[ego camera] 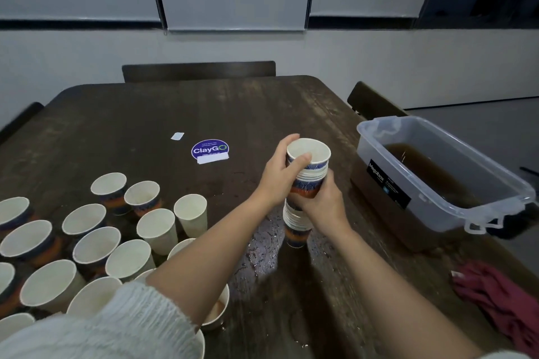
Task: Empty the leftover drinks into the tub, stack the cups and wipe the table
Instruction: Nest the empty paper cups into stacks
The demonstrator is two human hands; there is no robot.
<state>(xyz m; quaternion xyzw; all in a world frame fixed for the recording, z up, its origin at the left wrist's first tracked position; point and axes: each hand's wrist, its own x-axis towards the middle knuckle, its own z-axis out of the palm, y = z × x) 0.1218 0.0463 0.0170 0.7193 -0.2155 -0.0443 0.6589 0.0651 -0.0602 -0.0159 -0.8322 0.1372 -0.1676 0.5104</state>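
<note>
Head view of a dark, rough-grained wooden table [145, 114] with rounded far corners. At centre a stack of paper cups [303, 183] stands upright on the wet, glistening boards; the cups are tapered, white inside, with blue and orange patterned outer walls and rolled rims. The left hand [280, 175] grips the top cup [309, 151], thumb curled over the near side of its rim and fingers wrapped round the far wall. The right hand [320, 201] clasps the stack lower down, fingers curled round it; their tips are hidden behind the cups, so how closely they press cannot be told. At the right edge of the table sits the tub [376, 137], a clear rectangular plastic box with clip handles and a black label, holding brown liquid pooled toward its right end. At near left a cluster of loose cups [157, 227] stands upright; one cup [217, 312] near the left forearm appears to hold brown dregs. A crumpled maroon cloth [495, 291] lies at near right. A round purple sticker [210, 148] lies flat beyond the stack.
</note>
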